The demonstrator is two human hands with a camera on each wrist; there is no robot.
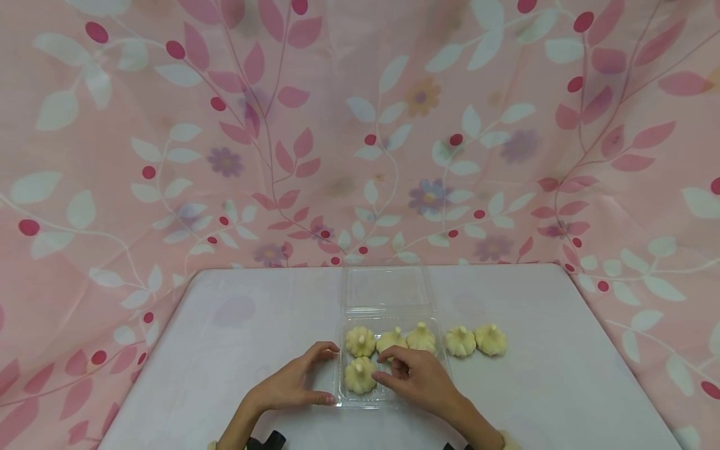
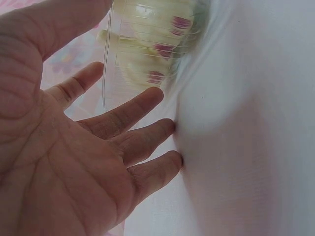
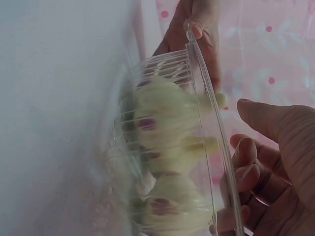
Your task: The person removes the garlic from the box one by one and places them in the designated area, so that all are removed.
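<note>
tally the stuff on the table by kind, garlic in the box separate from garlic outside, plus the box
Garlic bulbs visible in the clear box: 4
Loose garlic bulbs on the table: 2
Clear box: 1
Total: 7

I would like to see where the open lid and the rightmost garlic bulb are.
Open lid (image 1: pixel 388 288), head view: middle of its clear panel.
Rightmost garlic bulb (image 1: pixel 491 342), head view: middle of its body.

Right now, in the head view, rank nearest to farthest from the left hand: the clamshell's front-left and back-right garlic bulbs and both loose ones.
1. Front-left garlic bulb, inside clamshell.
2. Back-right garlic bulb, also inside.
3. Left loose garlic bulb, right of clamshell.
4. Right loose garlic bulb, rightmost.
</note>
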